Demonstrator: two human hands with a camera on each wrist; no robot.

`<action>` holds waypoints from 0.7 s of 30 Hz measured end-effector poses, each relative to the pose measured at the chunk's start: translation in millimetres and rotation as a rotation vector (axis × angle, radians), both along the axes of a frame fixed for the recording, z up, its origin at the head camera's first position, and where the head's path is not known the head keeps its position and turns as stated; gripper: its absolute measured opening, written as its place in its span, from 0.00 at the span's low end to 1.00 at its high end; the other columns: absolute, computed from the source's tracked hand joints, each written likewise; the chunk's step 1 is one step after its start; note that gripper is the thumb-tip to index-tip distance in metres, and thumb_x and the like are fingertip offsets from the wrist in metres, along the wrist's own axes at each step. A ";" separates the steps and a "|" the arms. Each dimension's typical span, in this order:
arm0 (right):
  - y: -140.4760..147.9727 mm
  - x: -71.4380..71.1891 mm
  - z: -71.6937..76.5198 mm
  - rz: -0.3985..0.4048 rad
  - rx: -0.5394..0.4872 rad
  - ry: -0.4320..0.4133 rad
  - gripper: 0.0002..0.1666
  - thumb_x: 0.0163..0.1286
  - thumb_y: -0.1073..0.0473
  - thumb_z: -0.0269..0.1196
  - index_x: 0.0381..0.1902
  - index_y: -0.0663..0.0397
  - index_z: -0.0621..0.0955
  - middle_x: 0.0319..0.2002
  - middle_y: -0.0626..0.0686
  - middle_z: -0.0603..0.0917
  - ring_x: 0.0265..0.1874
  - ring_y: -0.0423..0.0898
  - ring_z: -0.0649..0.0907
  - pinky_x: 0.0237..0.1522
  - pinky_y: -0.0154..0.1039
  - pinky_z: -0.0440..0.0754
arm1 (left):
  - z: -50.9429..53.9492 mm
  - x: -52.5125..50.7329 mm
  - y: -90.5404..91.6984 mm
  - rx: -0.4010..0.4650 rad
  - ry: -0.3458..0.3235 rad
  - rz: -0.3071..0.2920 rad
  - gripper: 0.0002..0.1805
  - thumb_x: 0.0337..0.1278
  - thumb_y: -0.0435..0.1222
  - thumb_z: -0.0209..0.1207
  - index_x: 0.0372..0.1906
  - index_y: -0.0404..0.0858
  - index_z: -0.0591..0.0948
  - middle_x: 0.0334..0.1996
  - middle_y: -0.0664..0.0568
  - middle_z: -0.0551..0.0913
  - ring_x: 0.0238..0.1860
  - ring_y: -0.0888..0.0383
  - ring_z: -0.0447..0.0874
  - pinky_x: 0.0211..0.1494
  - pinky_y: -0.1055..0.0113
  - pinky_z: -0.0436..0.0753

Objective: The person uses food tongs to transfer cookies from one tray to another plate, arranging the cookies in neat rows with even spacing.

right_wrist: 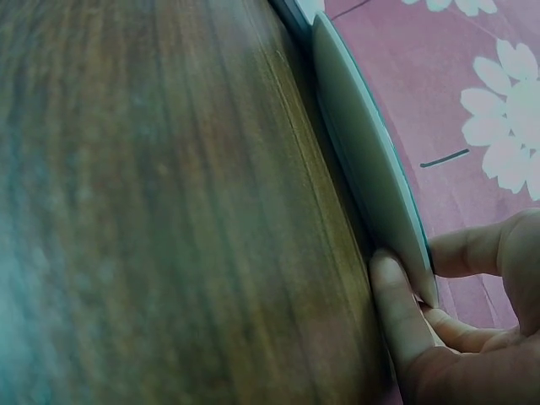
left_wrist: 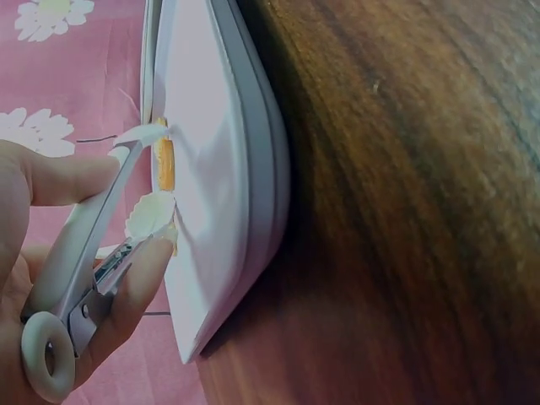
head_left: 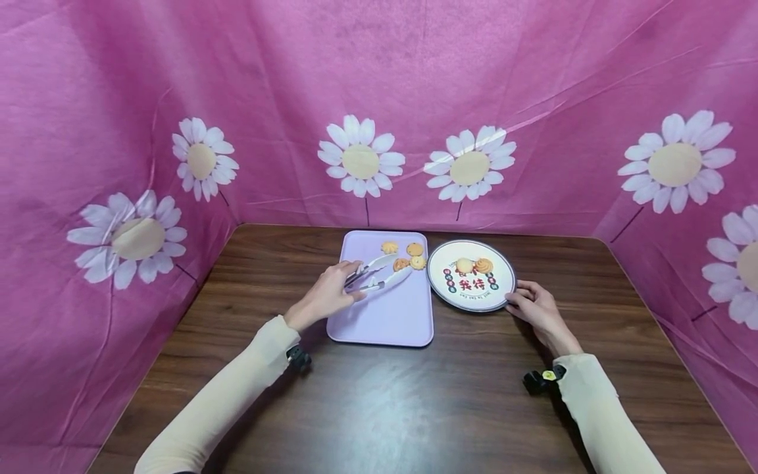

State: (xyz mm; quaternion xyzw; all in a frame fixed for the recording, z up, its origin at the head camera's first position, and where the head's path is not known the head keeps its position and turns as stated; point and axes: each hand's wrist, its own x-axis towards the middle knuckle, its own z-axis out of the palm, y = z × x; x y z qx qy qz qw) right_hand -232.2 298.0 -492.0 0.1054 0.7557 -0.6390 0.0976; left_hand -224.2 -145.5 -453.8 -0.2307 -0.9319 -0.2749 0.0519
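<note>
My left hand (head_left: 328,294) holds a pair of tongs (left_wrist: 80,245) with white tips, a metal handle and a ring at the end. Over the lilac tray (head_left: 381,326), the spread tips reach to either side of a brownish cookie (head_left: 401,264). Close by on the tray lie a pale yellow cookie (head_left: 418,263), a round golden cookie (head_left: 414,249) and a flower-shaped cookie (head_left: 389,247). My right hand (head_left: 540,314) pinches the right rim of a white plate (head_left: 502,266), thumb on one side and fingers on the other. On the plate sit a pale round cookie (head_left: 464,265) and a swirled cookie (head_left: 483,265).
The plate stands right beside the tray's right edge, on a dark wooden table (head_left: 367,408). A pink cloth (head_left: 414,66) with white daisies hangs behind and at both sides. Each wrist carries a small black camera (head_left: 299,359).
</note>
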 end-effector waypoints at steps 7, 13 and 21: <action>-0.1 -1.9 0.2 0.002 -0.039 0.003 0.37 0.75 0.68 0.60 0.75 0.73 0.57 0.36 0.35 0.80 0.36 0.27 0.82 0.44 0.24 0.86 | 1.9 1.3 -0.2 0.016 -0.001 0.011 0.34 0.54 0.34 0.73 0.66 0.29 0.78 0.52 0.36 0.87 0.48 0.43 0.87 0.53 0.48 0.86; -0.4 -1.9 0.6 -0.003 -0.035 -0.003 0.38 0.75 0.68 0.59 0.76 0.73 0.57 0.35 0.34 0.79 0.36 0.26 0.81 0.44 0.24 0.86 | 1.8 1.8 0.9 0.011 -0.004 0.017 0.34 0.54 0.34 0.73 0.67 0.29 0.78 0.52 0.36 0.87 0.50 0.43 0.87 0.54 0.47 0.86; 0.5 -0.7 -1.8 -0.005 -0.072 0.008 0.36 0.75 0.69 0.60 0.73 0.74 0.58 0.34 0.34 0.80 0.35 0.27 0.82 0.43 0.24 0.86 | 1.4 3.8 1.2 0.020 0.000 0.016 0.33 0.53 0.34 0.73 0.66 0.29 0.78 0.50 0.37 0.87 0.47 0.44 0.87 0.52 0.48 0.86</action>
